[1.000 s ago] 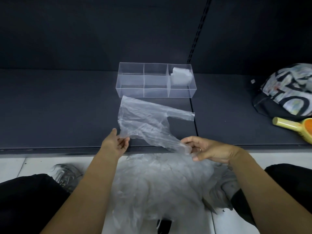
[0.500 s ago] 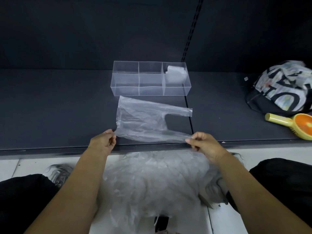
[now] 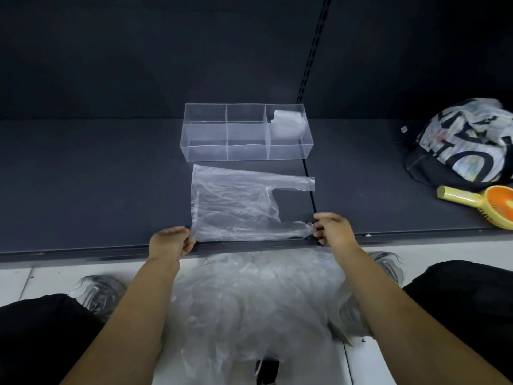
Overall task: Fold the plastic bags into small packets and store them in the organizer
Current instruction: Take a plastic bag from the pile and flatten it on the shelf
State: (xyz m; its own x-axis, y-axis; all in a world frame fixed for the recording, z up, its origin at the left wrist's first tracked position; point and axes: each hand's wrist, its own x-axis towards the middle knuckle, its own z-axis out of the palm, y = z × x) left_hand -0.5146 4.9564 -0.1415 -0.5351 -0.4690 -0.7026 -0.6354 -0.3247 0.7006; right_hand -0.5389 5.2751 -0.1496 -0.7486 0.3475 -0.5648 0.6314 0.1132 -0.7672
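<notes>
A clear plastic bag [image 3: 233, 207] lies spread flat on the dark shelf [image 3: 97, 184], its two handles pointing right. My left hand [image 3: 172, 243] pinches the bag's near left corner. My right hand [image 3: 333, 229] pinches the end of the near handle at the shelf's front edge. Behind the bag stands a clear organizer [image 3: 247, 151] with several compartments. A folded bag packet [image 3: 287, 123] sits in its back right compartment. A heap of loose clear bags [image 3: 255, 295] lies on the floor between my legs.
At the right of the shelf lie a patterned black-and-white cap [image 3: 466, 143] and a yellow hand fan with an orange face [image 3: 488, 204]. A dark slotted back wall [image 3: 313, 51] rises behind the shelf. My shoes [image 3: 102, 290] rest on the white floor.
The bag was crumpled and partly lifted; both hands have drawn its near edge toward the shelf's front, and it now lies stretched flat with the handles straightened.
</notes>
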